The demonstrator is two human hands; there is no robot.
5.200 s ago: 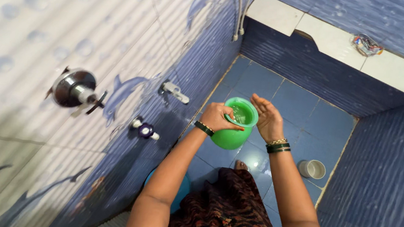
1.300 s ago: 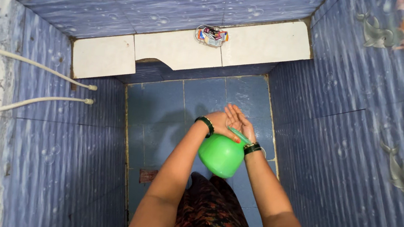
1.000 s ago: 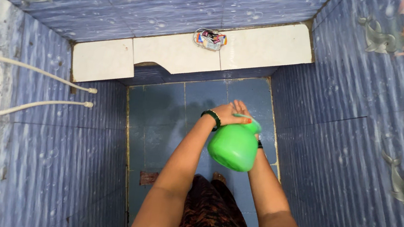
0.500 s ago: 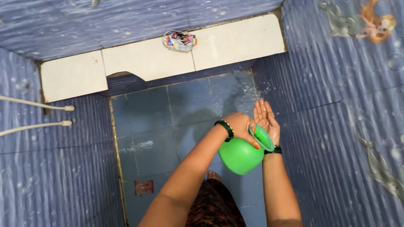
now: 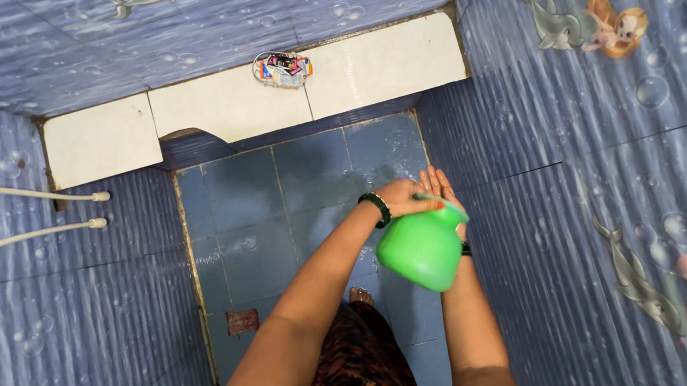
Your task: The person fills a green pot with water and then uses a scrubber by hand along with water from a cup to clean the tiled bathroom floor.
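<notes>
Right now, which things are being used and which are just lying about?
In use:
green jug, tipped over
left hand, gripping the jug's rim
right hand, fingers spread flat behind the jug

Lying about:
small colourful packet on the white ledge
two white hoses along the wall
floor drain

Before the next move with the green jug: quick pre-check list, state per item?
1. Left hand grips the green jug at its rim: ok.
2. Right hand supports the jug: cannot tell, it is open behind the rim and contact is hidden.
3. Jug tipped away from the person, mouth toward the wall: ok.
4. Water left inside: cannot tell, the mouth faces away.
5. Blue tiled floor under the jug wet: ok, a sheen shows.
6. White ledge carries a small packet, apart from the hands: ok.
</notes>
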